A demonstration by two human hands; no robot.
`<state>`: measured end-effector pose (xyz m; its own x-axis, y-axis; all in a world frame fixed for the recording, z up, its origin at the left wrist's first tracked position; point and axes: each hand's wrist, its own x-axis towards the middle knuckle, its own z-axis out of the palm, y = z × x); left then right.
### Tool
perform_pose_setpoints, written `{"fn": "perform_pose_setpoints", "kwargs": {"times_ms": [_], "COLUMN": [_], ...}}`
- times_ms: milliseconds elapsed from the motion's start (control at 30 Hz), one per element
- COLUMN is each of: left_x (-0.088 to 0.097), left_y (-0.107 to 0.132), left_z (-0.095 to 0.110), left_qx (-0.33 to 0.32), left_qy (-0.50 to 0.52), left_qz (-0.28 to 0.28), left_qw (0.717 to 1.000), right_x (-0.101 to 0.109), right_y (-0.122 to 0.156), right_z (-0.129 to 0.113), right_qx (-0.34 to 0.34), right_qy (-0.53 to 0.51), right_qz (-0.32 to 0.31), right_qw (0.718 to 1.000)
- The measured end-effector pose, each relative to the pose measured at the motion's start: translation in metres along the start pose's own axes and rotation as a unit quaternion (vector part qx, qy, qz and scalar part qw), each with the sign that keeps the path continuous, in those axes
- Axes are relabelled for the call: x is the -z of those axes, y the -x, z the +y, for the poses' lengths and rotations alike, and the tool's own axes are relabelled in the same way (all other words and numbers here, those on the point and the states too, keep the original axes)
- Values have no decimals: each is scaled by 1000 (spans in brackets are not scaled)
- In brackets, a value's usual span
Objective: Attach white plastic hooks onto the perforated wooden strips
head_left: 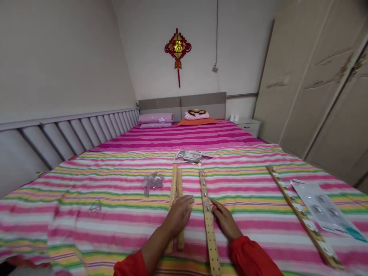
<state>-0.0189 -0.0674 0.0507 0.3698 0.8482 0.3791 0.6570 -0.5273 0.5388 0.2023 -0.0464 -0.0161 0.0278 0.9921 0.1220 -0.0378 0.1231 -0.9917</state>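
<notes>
A wooden strip with rows of holes (211, 234) lies lengthwise on the bed in front of me, with several small metal pieces (204, 194) along its far half. My right hand (224, 218) is at this strip's right edge, fingers curled beside the nearest metal piece; what they hold, if anything, is hidden. To the left, my left hand (179, 212) hovers over or rests on two more strips, a holed strip (174, 184) and a narrower wooden strip (179, 184). Its fingers stretch to the right and the thumb stands apart, with nothing visible in them.
Small clear plastic bags (153, 182) lie left of the strips, and a crumpled clear wrapper (96, 207) farther left. On the right are a wooden strip with round white pieces (299, 209) and a plastic package (323, 207). A white-strapped bundle (189, 156) lies beyond.
</notes>
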Motion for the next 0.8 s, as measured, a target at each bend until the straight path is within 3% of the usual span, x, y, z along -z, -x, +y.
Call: {"fn": "perform_pose_setpoints", "kwargs": {"times_ms": [67, 133, 233, 300, 367, 567, 800], "left_x": [16, 34, 60, 73, 80, 88, 90], "left_y": [7, 17, 32, 38, 40, 32, 40], "left_z": [-16, -37, -68, -82, -91, -101, -103], "left_qx": [51, 127, 260, 314, 353, 453, 481], "left_qy": [38, 75, 79, 64, 62, 65, 173], "left_qz": [93, 199, 352, 399, 397, 313, 329], "left_qw": [994, 969, 896, 859, 845, 832, 794], "right_x": [1, 1, 2, 2, 2, 2, 2], "right_y": [0, -1, -1, 0, 0, 0, 0], "right_z": [0, -1, -3, -4, -4, -4, -5], "right_qx": [-24, -33, -32, -31, -35, -44, -34], "right_qy": [-22, -31, -37, -40, -45, -39, -36], "right_qz": [-9, -10, -15, -16, -15, -14, -12], "right_qw": [999, 999, 999, 999, 998, 998, 999]}}
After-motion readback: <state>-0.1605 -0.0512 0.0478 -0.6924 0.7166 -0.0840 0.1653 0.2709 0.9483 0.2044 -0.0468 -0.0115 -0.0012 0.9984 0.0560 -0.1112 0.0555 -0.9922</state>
